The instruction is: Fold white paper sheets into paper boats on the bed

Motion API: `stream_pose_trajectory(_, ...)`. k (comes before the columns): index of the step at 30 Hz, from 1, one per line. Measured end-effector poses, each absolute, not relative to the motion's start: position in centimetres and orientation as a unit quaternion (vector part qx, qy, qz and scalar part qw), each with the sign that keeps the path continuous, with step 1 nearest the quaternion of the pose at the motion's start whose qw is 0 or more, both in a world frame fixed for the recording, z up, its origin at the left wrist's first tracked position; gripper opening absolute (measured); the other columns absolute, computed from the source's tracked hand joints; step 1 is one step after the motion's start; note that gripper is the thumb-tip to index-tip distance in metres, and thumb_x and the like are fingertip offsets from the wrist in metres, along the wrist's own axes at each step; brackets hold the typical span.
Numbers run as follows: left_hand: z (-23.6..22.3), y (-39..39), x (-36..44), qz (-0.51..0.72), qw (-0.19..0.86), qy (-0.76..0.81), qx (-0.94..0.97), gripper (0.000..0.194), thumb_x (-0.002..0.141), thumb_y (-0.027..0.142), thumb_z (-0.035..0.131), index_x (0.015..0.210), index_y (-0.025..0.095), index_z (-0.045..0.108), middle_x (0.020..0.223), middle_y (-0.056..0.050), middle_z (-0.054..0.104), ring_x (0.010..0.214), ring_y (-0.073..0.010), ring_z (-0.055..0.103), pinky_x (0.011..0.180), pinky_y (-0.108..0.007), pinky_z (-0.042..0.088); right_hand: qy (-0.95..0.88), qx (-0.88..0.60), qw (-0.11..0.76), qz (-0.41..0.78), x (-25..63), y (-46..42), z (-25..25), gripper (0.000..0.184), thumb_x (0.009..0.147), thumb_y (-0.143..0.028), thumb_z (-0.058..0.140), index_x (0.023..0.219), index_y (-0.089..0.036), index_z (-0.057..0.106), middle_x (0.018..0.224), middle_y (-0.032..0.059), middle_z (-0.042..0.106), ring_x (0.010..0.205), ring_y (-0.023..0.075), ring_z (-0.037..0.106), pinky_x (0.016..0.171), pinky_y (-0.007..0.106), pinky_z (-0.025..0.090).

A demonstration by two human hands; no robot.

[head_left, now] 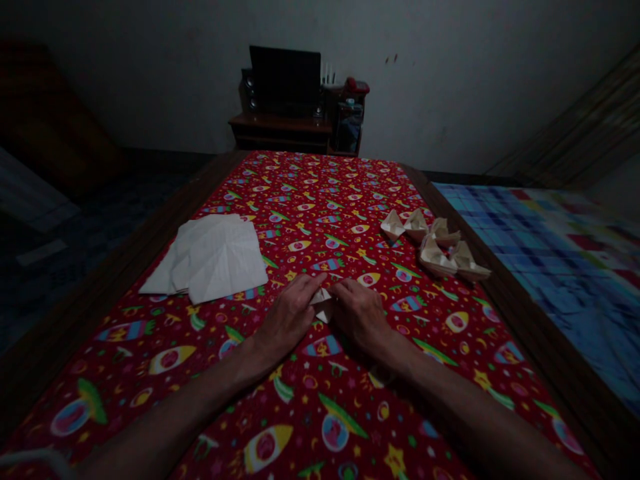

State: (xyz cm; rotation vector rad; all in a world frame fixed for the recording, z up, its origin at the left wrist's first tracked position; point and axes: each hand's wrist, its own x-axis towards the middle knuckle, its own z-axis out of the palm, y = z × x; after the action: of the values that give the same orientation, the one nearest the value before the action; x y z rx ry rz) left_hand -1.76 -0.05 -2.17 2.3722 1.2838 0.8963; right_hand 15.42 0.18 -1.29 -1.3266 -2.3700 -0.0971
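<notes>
Between my two hands, low over the red patterned cloth, is a small piece of folded paper (324, 311). My left hand (295, 310) has its fingers closed on the paper's left side. On the opposite side my right hand (361, 311) grips it with curled fingers. Much of the paper is hidden by the fingers. Left of my hands lies a stack of creased white paper sheets (227, 257), fanned out. Several folded paper boats (439, 255) stand in a cluster to the right.
A red cloth (320, 200) with rocket prints covers the long wooden-edged surface. Beyond its far end stands a dark monitor (285, 80) on a wooden desk (280, 125), with a red telephone (357, 86) beside it. Blue plaid fabric (530, 267) lies on the right.
</notes>
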Motion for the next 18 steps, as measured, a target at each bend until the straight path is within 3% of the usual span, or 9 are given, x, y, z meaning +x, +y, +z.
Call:
stream_pose_trajectory(4,-2.1,-0.1,-2.0,0.309,0.153,0.43,0.834,0.062,0.075,-0.003,0.04,0.133,0.019,0.04,0.113,-0.006,0.054,0.104,-0.0188,0.052,0.093,-0.035,0.046,-0.866,-0.455,0.166,-0.123,15.6,0.1,-1.8,0.01,0.084,-0.016,0.054,0.078,-0.018,0.062,0.074,0.0046,0.06,0.065,0.0153,0.049,0.054,0.026,0.027)
stream_pose_trajectory(7,-1.8,-0.2,-2.0,0.291,0.142,0.409,0.853,0.052,0.08,0.0,0.041,0.128,0.019,0.044,0.115,-0.006,0.055,0.107,-0.0194,0.05,0.095,-0.036,0.045,-0.89,-0.408,0.133,-0.151,16.1,-0.2,-1.7,0.01,0.084,-0.013,0.054,0.087,-0.017,0.063,0.077,0.006,0.06,0.07,0.0176,0.049,0.057,0.028,0.031)
stream_pose_trajectory(12,-1.4,-1.2,-2.3,0.232,0.063,0.405,0.882,0.032,0.089,0.009,0.043,0.119,0.013,0.051,0.11,-0.01,0.056,0.103,-0.0219,0.05,0.092,-0.038,0.047,-0.908,-0.381,0.11,-0.133,16.9,-0.6,-1.5,0.026,0.086,-0.015,0.054,0.112,-0.015,0.056,0.088,0.0082,0.06,0.079,0.0195,0.049,0.061,0.028,0.037)
stream_pose_trajectory(18,-1.5,-2.1,-3.2,0.17,-0.024,0.393,0.903,0.031,0.09,0.012,0.044,0.12,0.012,0.051,0.115,-0.013,0.058,0.105,-0.0253,0.051,0.089,-0.042,0.048,-0.924,-0.36,0.089,-0.097,17.3,-0.5,-1.2,0.024,0.088,-0.013,0.048,0.111,-0.014,0.055,0.092,0.0105,0.056,0.082,0.0208,0.046,0.063,0.03,0.04)
